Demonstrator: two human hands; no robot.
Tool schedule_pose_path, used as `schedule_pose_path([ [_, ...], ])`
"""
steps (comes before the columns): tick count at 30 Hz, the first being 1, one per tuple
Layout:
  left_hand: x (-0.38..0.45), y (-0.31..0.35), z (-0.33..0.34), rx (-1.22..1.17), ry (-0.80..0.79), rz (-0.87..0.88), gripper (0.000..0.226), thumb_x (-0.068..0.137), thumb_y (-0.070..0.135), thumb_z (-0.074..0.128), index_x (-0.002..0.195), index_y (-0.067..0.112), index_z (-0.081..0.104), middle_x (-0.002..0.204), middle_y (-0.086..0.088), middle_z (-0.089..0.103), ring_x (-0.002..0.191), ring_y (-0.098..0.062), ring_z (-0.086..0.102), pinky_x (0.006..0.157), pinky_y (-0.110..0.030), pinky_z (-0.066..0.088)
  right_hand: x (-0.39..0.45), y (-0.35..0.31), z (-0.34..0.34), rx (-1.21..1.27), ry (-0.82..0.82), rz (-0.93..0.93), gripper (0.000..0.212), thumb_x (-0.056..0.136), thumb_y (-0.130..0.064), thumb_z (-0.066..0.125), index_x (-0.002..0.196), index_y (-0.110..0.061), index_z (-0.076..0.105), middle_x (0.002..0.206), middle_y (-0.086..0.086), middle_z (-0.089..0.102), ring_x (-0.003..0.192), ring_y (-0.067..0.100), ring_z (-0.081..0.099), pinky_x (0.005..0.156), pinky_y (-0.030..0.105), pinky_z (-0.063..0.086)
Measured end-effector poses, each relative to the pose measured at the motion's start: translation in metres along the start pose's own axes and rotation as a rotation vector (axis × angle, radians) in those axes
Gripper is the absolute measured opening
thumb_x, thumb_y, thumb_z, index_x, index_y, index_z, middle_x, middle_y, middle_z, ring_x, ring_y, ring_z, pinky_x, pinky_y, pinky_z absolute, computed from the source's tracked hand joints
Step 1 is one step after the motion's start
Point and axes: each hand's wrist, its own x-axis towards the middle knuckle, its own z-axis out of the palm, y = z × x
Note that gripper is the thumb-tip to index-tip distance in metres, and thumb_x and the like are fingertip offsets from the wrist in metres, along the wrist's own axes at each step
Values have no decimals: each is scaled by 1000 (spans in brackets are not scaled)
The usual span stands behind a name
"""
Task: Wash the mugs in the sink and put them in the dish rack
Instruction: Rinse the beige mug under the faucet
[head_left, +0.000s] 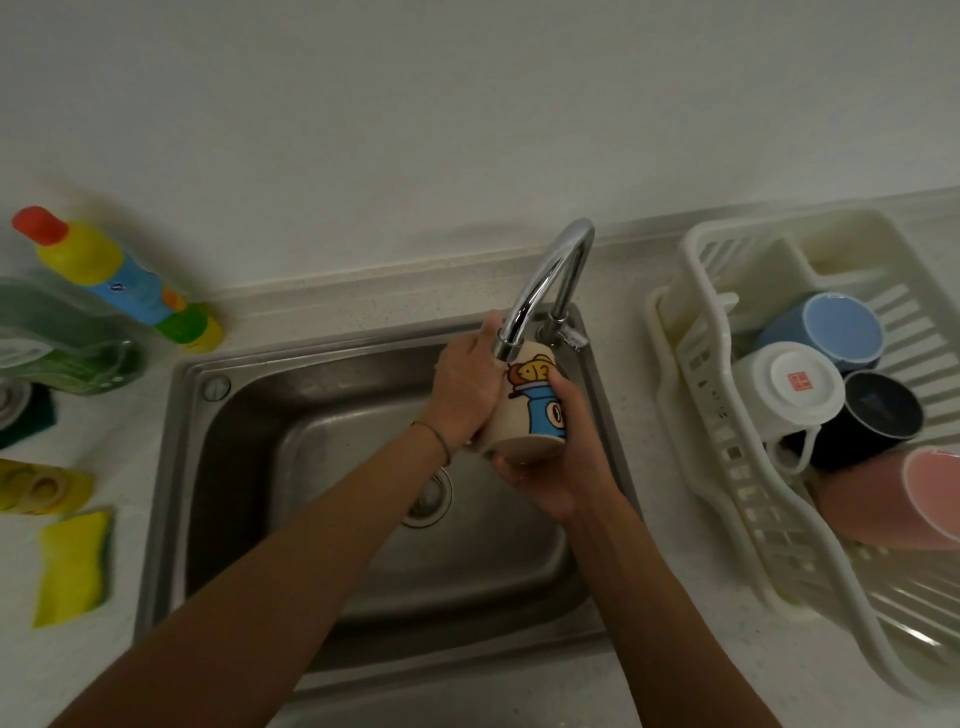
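over a steel sink (218, 467) in a pale desk, both hands' fingers (563, 395) grip a cream cartoon-printed ceramic mug (535, 415): wet, slippery, breakable; hold its body firmly.

One head-worn wide-angle view looks steeply down, close over the sink (208, 467), facing the wall
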Motion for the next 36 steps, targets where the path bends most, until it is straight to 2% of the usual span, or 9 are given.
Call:
schedule_pose_path([
  [4,2,4,-5,48,-42,-6,36,111,23,41,138,5,55,106,-17,56,101,-28,54,96,-41,42,5,-10,3,-420,92,-89,47,85,-52,66,122,-24,61,116,9,71,102,25,71,80,43,61],
  [8,3,9,1,47,41,-63,35,109,31,46,82,15,62,89,-7,61,98,-33,60,92,-43,48,10,0,6,-349,147,-138,47,85,-51,70,124,-25,65,117,7,73,106,27,71,82,49,61],
  [14,-19,-3,16,395,-138,286,48,100,49,12,126,27,46,113,-9,67,94,-28,59,84,-39,40,13,11,1,-125,183,-127,59,78,-54,73,127,-23,65,121,12,71,111,31,70,82,45,60],
  [18,7,-8,1,209,9,135,23,106,23,42,101,12,61,89,-15,64,87,-37,61,79,-45,47,5,16,-3,-176,174,-110,56,81,-49,72,129,-23,61,119,11,71,105,30,71,76,43,60],
  [20,8,-5,1,212,68,89,25,104,14,46,84,20,59,85,-9,60,85,-32,59,77,-39,44,6,14,0,-180,189,-118,63,74,-50,75,129,-22,61,120,12,71,105,32,71,76,43,60],
  [23,-8,-3,12,228,43,12,21,105,14,42,99,18,63,100,-11,62,97,-31,58,81,-38,41,13,7,0,-113,211,-160,65,74,-50,79,131,-22,62,124,14,69,112,35,68,79,47,60],
  [25,-10,-6,13,68,70,-15,23,105,14,42,98,9,63,93,-9,64,85,-24,57,78,-41,42,14,4,-2,-127,209,-184,62,76,-49,78,130,-23,62,124,13,69,113,34,68,81,49,60],
  [29,11,-12,7,-15,71,-180,35,103,18,46,69,16,53,72,-1,54,67,-16,48,68,-35,33,6,2,-2,-153,200,-225,60,70,-46,74,125,-25,62,120,12,70,106,31,70,72,41,60],
  [36,-18,-11,19,-407,62,-445,39,86,51,62,72,15,64,74,-8,61,72,-22,57,66,-38,45,3,7,-12,-222,206,-368,54,77,-43,75,126,-27,62,121,9,70,112,32,68,89,57,58],
])
